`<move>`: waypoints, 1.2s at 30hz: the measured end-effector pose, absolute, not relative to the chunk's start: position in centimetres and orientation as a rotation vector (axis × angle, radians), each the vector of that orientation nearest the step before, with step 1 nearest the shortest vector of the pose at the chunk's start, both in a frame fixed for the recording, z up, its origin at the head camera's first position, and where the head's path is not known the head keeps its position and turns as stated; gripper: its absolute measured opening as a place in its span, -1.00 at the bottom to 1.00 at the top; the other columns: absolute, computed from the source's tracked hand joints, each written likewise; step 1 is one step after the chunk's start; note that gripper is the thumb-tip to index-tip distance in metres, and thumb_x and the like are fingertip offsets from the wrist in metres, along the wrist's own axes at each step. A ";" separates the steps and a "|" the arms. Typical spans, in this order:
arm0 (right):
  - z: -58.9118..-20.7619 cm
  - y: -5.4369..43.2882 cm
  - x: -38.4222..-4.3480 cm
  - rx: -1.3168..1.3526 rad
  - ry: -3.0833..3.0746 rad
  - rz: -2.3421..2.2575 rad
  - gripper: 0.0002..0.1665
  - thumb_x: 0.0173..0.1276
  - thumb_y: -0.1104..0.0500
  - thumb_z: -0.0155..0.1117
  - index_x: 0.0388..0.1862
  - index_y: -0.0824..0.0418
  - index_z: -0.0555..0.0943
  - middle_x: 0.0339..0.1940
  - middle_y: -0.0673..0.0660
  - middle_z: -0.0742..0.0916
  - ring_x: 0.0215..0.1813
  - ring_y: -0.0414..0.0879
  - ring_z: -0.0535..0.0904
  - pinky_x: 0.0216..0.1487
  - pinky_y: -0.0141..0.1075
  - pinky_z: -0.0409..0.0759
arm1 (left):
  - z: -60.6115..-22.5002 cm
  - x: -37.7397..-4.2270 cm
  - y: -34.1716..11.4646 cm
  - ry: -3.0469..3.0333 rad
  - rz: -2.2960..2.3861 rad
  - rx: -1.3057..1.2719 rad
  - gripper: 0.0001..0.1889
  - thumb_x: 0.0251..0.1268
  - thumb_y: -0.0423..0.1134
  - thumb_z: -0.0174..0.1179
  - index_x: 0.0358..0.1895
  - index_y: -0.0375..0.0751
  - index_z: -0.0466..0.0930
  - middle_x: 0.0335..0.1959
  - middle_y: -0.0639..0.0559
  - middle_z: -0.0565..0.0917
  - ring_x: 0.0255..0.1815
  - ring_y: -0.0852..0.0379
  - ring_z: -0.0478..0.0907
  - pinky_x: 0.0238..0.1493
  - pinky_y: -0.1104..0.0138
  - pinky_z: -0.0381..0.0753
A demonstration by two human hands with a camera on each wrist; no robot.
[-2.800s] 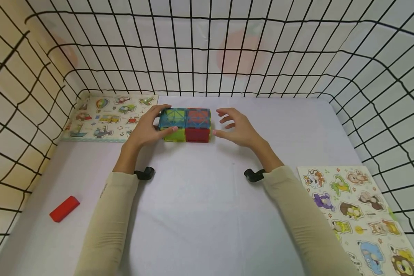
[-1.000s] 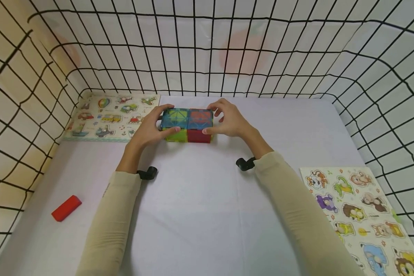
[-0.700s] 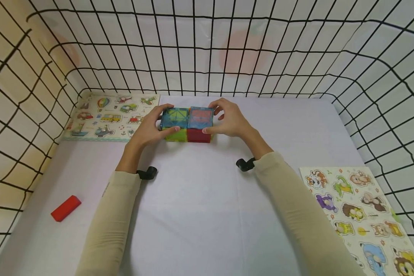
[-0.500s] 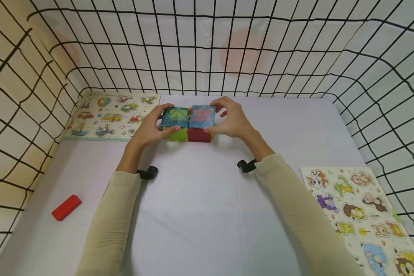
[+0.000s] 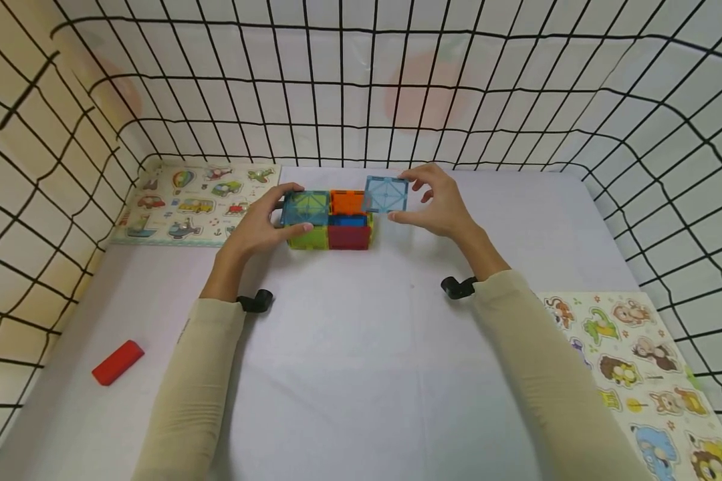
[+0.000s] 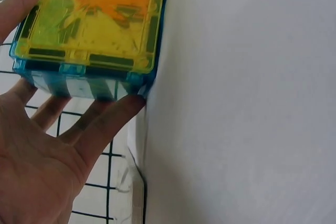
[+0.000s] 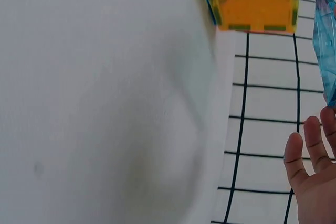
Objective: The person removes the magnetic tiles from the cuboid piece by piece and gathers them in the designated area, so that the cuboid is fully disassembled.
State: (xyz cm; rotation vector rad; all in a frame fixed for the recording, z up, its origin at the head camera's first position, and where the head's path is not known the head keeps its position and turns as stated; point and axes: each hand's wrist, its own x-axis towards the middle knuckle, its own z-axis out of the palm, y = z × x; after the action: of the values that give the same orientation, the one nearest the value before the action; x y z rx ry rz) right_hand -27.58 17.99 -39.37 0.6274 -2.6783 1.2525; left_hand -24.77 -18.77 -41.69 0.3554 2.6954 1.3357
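Observation:
Two joined cubes of translucent magnetic tiles (image 5: 350, 238) stand near the back of the table. My left hand (image 5: 254, 224) grips the left cube, thumb at its front and fingers round its back left; the left wrist view shows fingertips along its blue side (image 6: 79, 85). That cube has a blue top (image 5: 305, 208). The right cube is uncovered, showing its orange back wall (image 5: 347, 202) and blue inside. My right hand (image 5: 439, 200) pinches a clear blue square magnetic tile (image 5: 386, 195) by its right side, above and right of the cubes. In the right wrist view this tile (image 7: 326, 40) is seen edge-on.
A vehicle puzzle board (image 5: 183, 200) lies at the back left, behind the left hand. An animal puzzle board (image 5: 652, 381) is at the front right, partly under the right sleeve. A red block (image 5: 117, 363) sits at left. Black wire mesh (image 5: 361, 87) encloses the table.
My right hand reached the right cube, pinched its blue top tile and lifted it off, up and to the right. The left hand has kept its hold on the left cube.

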 end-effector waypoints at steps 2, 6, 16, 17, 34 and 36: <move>-39.5 18.7 -27.8 0.592 -2.694 1.226 -0.17 0.05 -0.07 0.67 0.31 0.11 0.61 0.19 0.14 0.58 0.11 0.10 0.49 0.02 -0.07 0.58 | -41.6 -24.7 -19.0 2.680 1.338 0.355 -0.19 0.15 0.22 0.46 0.47 0.34 0.30 0.56 0.11 0.33 0.55 -0.15 0.31 0.49 -0.28 0.24; -39.8 20.0 -28.2 0.537 -2.713 1.177 -0.17 0.08 -0.08 0.65 0.32 0.12 0.58 0.17 0.14 0.58 0.10 0.10 0.49 -0.03 -0.15 0.50 | -41.5 -24.7 -19.3 2.651 1.345 0.372 -0.20 0.15 0.18 0.48 0.46 0.33 0.32 0.57 0.11 0.32 0.56 -0.15 0.29 0.49 -0.29 0.23; -41.5 21.0 -29.5 0.455 -2.841 1.125 -0.13 0.13 -0.14 0.60 0.37 0.14 0.53 0.21 0.16 0.55 0.15 0.07 0.44 0.02 -0.12 0.41 | -41.7 -24.6 -19.3 2.601 1.388 0.374 -0.20 0.17 0.09 0.50 0.47 0.31 0.32 0.58 0.09 0.30 0.59 -0.20 0.23 0.47 -0.34 0.23; -41.7 20.9 -29.7 0.451 -2.856 1.120 -0.13 0.13 -0.14 0.60 0.37 0.14 0.53 0.22 0.16 0.55 0.16 0.08 0.44 0.04 -0.10 0.42 | -41.7 -24.6 -19.3 2.600 1.388 0.372 -0.20 0.17 0.09 0.50 0.47 0.31 0.32 0.58 0.09 0.30 0.59 -0.20 0.23 0.47 -0.34 0.23; -44.0 19.3 -30.9 0.407 -3.031 1.040 -0.07 0.17 -0.13 0.59 0.43 0.24 0.48 0.25 0.25 0.52 0.24 0.14 0.43 0.29 0.01 0.46 | -41.8 -24.4 -19.6 2.584 1.396 0.360 -0.19 0.16 0.15 0.49 0.47 0.39 0.28 0.58 0.07 0.28 0.59 -0.19 0.23 0.43 -0.31 0.30; -44.0 19.3 -31.0 0.408 -3.061 1.007 -0.05 0.20 -0.14 0.56 0.47 0.23 0.45 0.28 0.25 0.51 0.26 0.13 0.41 0.33 0.02 0.46 | -41.8 -24.5 -19.5 2.584 1.395 0.365 -0.19 0.17 0.14 0.48 0.48 0.39 0.28 0.58 0.07 0.29 0.58 -0.19 0.23 0.43 -0.31 0.30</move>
State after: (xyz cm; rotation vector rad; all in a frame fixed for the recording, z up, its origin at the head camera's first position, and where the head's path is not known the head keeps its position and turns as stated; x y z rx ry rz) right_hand -30.95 19.30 -44.00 0.4082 -3.0609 1.0075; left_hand -24.52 -19.48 -41.79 0.3648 2.5838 1.3947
